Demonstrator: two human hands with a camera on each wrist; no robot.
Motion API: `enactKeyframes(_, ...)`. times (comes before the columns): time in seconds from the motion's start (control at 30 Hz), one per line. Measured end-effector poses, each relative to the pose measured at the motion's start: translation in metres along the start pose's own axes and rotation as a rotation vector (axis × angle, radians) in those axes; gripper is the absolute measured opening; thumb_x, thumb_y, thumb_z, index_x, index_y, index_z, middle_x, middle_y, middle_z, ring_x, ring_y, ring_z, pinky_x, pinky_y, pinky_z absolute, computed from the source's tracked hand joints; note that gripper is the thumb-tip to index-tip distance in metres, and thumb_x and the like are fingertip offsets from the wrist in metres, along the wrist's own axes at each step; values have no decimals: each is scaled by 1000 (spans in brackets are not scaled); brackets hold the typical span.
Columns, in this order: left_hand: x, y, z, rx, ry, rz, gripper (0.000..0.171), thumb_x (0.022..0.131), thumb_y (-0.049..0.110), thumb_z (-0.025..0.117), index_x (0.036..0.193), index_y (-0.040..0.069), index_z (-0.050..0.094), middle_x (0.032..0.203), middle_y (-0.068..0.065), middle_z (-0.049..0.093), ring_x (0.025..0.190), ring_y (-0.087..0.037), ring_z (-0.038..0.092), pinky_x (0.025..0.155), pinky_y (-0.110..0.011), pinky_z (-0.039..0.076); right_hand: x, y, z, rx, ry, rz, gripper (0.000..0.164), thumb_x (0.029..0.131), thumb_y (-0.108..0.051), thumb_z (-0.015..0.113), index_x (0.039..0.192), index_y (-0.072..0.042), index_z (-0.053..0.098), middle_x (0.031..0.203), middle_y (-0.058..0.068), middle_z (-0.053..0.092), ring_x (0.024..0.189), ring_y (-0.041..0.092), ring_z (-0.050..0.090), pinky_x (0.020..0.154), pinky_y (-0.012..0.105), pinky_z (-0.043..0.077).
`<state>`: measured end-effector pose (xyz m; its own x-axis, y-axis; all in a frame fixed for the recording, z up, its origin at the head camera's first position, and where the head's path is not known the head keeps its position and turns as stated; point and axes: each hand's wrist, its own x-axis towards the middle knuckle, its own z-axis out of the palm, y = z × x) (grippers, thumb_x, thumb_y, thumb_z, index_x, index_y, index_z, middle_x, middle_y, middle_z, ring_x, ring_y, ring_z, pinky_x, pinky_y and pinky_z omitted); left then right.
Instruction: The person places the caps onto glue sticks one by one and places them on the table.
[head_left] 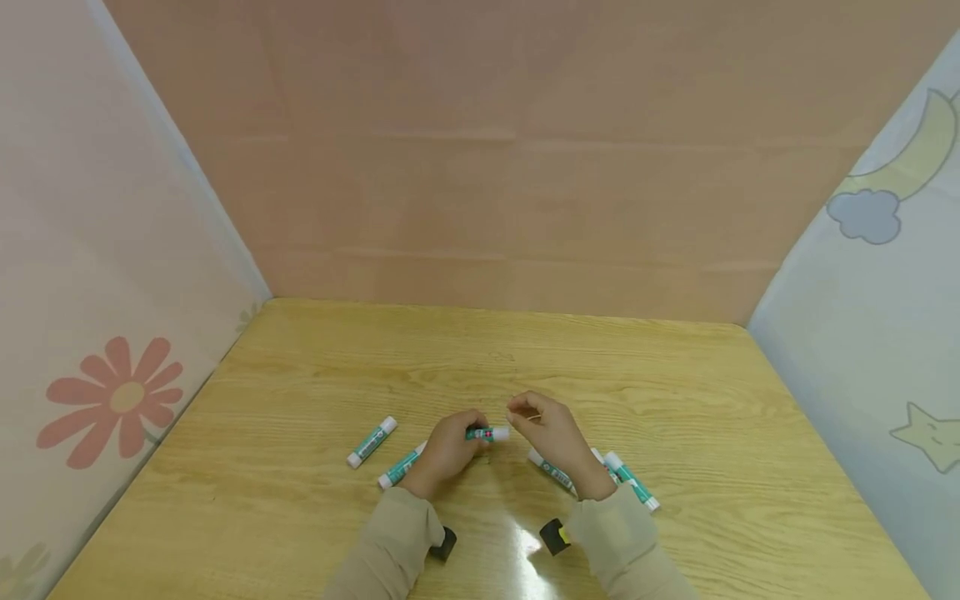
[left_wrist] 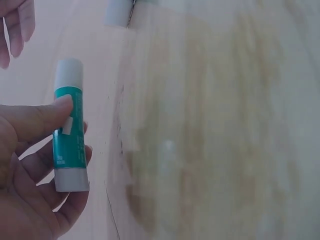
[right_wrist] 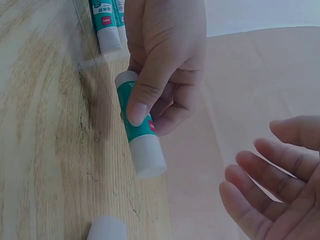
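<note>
Over the middle of the wooden table, my left hand (head_left: 452,448) grips a green glue stick with white ends (head_left: 489,434) between thumb and fingers. In the left wrist view the thumb lies across the label of this glue stick (left_wrist: 70,150), and both white ends show. My right hand (head_left: 553,432) is just to the right of the stick's white end, apart from it. Its fingers (right_wrist: 272,170) are loosely bent with nothing between them in the right wrist view. Beside my left wrist lies another glue stick (head_left: 397,472), partly covered by the hand.
Farther left lies a glue stick (head_left: 372,442). Under and beside my right wrist are more glue sticks, one (head_left: 551,471) partly hidden by the arm and another (head_left: 632,482) at the outer right. A tan wall (head_left: 495,208) stands behind the table (head_left: 495,350), with printed cloth at both sides.
</note>
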<state>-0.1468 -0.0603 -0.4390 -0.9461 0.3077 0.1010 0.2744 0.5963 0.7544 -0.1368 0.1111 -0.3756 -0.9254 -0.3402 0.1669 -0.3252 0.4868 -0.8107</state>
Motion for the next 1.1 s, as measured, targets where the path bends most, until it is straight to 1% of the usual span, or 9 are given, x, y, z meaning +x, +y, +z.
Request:
enactKeyframes(0.03,0,-1,0,11,-3,0,11,77,9,64,87,11,58,82,5,57,75,-10,50,67,-27,43,1,5,1,-9,-1,-7,15,85,-9,54,97,0,58,93,6,59,85,18,53,74,32,46)
enactKeyframes(0.27,0,-3,-1,59,-61,-49,11,76,9,65,86,10,59,82,3,58,75,-12,51,67,-29,44,-2,6,4,-17,-2,-9,16,86,-10,53,97,0,58,96,6,58,85,19,53,73,33,46)
enactKeyframes(0.43,1,-5,-2,84,-80,-71,12,75,10,66,86,8,60,83,1,58,76,-14,51,68,-30,44,-4,7,6,-6,-8,-9,17,86,-10,53,98,0,57,96,8,58,84,18,53,72,33,46)
enactKeyframes(0.5,1,-6,-2,92,-77,-67,13,75,10,66,87,7,61,85,0,57,78,-16,52,69,-31,44,-4,8,6,-7,-16,-22,17,86,-10,52,98,0,57,97,9,58,84,18,53,72,32,46)
enactKeyframes(0.63,2,-8,-2,110,-54,-69,14,74,10,67,87,6,61,87,-2,57,82,-19,52,72,-33,44,-3,10,7,-22,-17,-51,17,86,-9,52,99,1,56,95,8,58,84,17,51,72,29,46)
enactKeyframes(0.73,1,-10,-3,122,-27,-77,14,74,9,67,86,6,62,88,-4,57,83,-21,53,73,-35,44,-2,10,7,-26,1,-54,18,86,-9,52,100,2,55,94,8,57,83,17,51,70,28,46)
enactKeyframes(0.83,1,-11,-5,127,-14,-89,15,74,9,67,87,5,61,90,-5,58,85,-23,53,75,-37,44,-1,8,8,-38,20,-53,19,85,-8,53,101,4,54,95,12,56,82,18,52,70,28,46)
enactKeyframes(0.93,1,-11,-5,118,-18,-110,16,74,8,66,89,4,61,92,-7,57,87,-25,52,77,-40,42,0,7,10,-65,23,-73,21,84,-6,54,102,5,53,95,14,55,82,19,52,69,28,46)
enactKeyframes(1.1,0,-11,-5,121,-27,-142,20,73,8,67,92,2,61,91,-8,55,88,-27,50,79,-45,39,-1,7,13,-85,6,-100,23,84,-5,54,103,7,51,95,14,55,83,21,52,71,31,46)
